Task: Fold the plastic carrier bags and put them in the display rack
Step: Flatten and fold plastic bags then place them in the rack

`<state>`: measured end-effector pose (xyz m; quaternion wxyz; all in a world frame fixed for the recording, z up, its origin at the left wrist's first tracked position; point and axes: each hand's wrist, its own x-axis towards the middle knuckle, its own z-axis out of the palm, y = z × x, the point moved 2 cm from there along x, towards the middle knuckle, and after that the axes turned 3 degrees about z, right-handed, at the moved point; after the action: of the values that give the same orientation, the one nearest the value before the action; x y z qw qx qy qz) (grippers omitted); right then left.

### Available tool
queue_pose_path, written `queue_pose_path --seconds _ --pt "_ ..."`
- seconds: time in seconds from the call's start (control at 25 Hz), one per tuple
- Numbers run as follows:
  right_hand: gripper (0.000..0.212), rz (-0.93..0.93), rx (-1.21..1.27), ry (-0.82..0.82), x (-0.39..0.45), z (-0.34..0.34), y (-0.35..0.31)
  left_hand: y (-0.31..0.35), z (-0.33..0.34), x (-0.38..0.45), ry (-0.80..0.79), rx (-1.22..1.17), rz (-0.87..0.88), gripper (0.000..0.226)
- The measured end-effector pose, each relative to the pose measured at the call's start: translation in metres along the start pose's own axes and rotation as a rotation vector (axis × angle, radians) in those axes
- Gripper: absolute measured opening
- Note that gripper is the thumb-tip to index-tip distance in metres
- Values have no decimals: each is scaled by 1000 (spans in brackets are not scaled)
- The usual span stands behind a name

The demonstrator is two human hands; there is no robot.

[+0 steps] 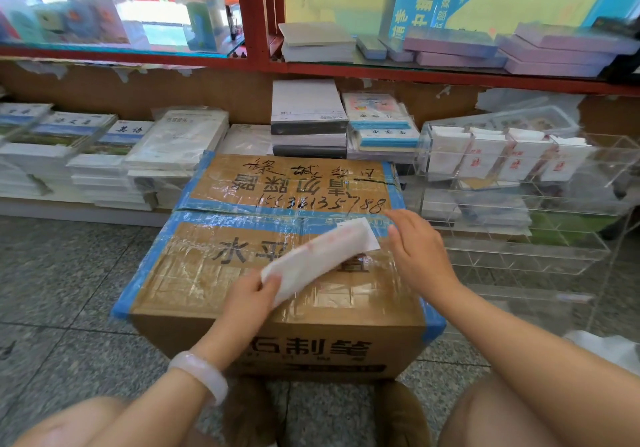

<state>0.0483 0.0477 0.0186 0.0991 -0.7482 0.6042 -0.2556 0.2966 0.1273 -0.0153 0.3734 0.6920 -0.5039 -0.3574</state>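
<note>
The left hand (250,292) is pinching the near end of a folded white carrier bag (320,255) above the taped cardboard box (277,266). The right hand (417,249), fingers relaxed and holding nothing, is hovering just beside the bag's far end. The clear acrylic display rack (519,183) is standing to the right, already holding folded bags (509,155).

Box top (207,273) mostly bare, rack (519,204) right w/ open slots, book stacks (104,155) behind.

grey speckled stone floor (69,266), tiled. red-framed glass shelving (249,13) across the back, brown backing board (207,93) with torn tape scraps below it. low white ledge (69,209) stacked with books (104,155). bright daylight through glass, upper left.
</note>
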Motion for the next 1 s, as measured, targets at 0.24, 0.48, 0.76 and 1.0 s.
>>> queue_pose_path --seconds 0.24,0.48,0.76,1.0 --pt "51 -416 -120 -286 -33 28 -44 13 14 -9 -64 -518 -499 34" --pt "43 -435 -112 -427 -46 52 -42 28 28 -31 -344 -449 -488 17" --pt "25 -231 155 -439 -34 51 -39 7 18 -2 -479 515 386 54" --pt "27 224 523 -497 -25 47 -46 9 32 19 -113 55 89 9"
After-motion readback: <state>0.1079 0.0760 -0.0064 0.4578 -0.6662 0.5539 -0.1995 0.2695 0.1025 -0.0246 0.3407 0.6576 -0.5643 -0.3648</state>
